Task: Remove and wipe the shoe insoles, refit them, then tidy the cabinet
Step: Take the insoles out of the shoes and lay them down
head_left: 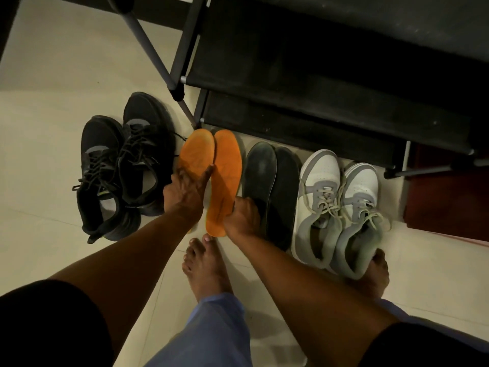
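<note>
Head view: at frame centre two orange insoles (211,176) lie side by side on the floor (53,154). The left hand (185,192) rests flat on the left one, fingers straight. The right hand (242,215) curls round the right one's heel edge. Dark insoles (270,186) lie just right, black shoes (119,165) left, grey shoes (341,207) far right, rack (317,88) above.

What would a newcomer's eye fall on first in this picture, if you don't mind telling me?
Most likely the two orange insoles, lying side by side on the pale floor in front of the black shoe rack. The left hand rests on one and the right hand grips the other's heel. Black sneakers sit left, dark insoles and grey-white sneakers right.
</note>
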`<state>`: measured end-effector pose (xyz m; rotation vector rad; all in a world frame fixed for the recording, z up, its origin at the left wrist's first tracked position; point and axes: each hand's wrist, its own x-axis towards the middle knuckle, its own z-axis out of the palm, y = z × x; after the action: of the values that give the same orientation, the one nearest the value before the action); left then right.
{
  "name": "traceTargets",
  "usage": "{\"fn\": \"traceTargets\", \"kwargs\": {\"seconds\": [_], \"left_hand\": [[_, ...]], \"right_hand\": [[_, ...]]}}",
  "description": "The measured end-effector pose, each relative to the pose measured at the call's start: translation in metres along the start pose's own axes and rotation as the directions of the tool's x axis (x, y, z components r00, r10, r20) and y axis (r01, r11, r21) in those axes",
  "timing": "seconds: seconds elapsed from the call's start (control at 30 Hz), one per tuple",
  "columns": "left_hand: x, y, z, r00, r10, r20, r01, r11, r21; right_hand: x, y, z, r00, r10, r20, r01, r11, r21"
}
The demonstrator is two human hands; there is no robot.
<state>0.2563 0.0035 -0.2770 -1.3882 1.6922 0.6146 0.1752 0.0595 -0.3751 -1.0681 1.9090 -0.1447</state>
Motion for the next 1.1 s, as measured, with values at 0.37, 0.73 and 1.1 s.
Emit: {"fn": "traceTargets", "kwargs": {"seconds": [0.37,0.73,1.1], "left_hand": [[0.081,-0.033,0.070,0.930,-0.090,-0.356,0.016,0.978,-0.206],[0.089,-0.037,0.052,0.910,-0.038,-0.413,-0.082,0.959,-0.270],[0.011,0.041,0.188,0.919,-0.388,-0.064,0.227,0.656,-0.720]], "right_hand": [[0.040,-0.007,0.003,0.969,0.244,-0.021,-0.237,0.957,0.168],[0.040,0.011,-0.004,0.982,0.154,-0.111,-0.153,0.988,0.019],[0.033,0.004,-0.063,0.999,0.024,-0.023,-0.029,0.974,-0.225]]}}
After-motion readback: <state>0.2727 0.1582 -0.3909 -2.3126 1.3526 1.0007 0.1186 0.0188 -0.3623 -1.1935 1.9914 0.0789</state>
